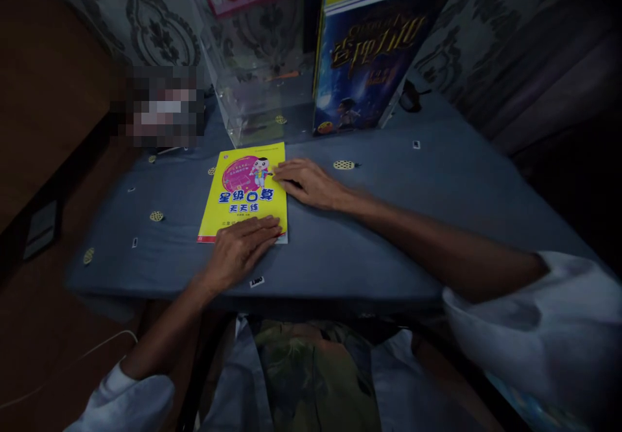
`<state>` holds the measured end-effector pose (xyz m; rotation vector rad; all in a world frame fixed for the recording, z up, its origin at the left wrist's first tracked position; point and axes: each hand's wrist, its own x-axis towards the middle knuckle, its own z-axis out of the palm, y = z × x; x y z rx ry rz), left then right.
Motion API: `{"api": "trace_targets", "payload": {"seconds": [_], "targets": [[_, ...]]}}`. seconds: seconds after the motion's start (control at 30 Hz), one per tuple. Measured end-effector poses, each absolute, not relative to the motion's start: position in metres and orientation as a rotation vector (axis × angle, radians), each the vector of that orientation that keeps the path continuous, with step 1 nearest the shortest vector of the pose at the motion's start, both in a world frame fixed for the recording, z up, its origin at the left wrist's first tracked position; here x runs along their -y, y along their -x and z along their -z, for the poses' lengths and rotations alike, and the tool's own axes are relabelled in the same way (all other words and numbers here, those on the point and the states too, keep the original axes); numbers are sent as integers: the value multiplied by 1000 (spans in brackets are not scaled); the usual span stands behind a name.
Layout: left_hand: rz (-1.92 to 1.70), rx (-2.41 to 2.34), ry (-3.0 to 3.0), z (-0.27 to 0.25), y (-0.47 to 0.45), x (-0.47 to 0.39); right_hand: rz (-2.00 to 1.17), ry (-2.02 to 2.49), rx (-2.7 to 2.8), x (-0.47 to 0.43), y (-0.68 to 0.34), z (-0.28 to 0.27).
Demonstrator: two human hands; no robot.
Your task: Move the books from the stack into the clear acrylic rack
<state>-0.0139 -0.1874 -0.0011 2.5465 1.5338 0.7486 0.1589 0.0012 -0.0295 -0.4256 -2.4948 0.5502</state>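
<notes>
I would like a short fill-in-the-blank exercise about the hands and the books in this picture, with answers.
1. The cover of the booklet is mostly ____.
2. The ____ hand, not the left hand, is nearer the cartoon figure.
3. The booklet lies flat, whereas the dark blue book stands ____.

Missing words: yellow; right; upright.

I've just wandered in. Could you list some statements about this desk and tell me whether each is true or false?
1. The left hand rests on the lower part of the yellow booklet. True.
2. The yellow booklet stands upright. False: it lies flat on the cloth.
3. The right hand has its fingertips at the yellow booklet's right edge. True.
4. The cloth is plain red. False: it is greyish blue with small pineapple prints.
5. Behind them stands a dark blue book. True.
</notes>
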Motion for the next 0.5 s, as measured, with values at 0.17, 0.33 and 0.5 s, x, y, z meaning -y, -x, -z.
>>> {"api": "trace_targets", "payload": {"seconds": [0.17,0.33,0.5], "targets": [[-900,-1477,-2573,10,17,185,-686,317,2402,34,-174,27],[-930,-1463,-2584,13,18,185,-718,365,2482,51,-188,25],[-944,-1441,-2616,11,17,186,-722,379,2533,54,-192,25]]}}
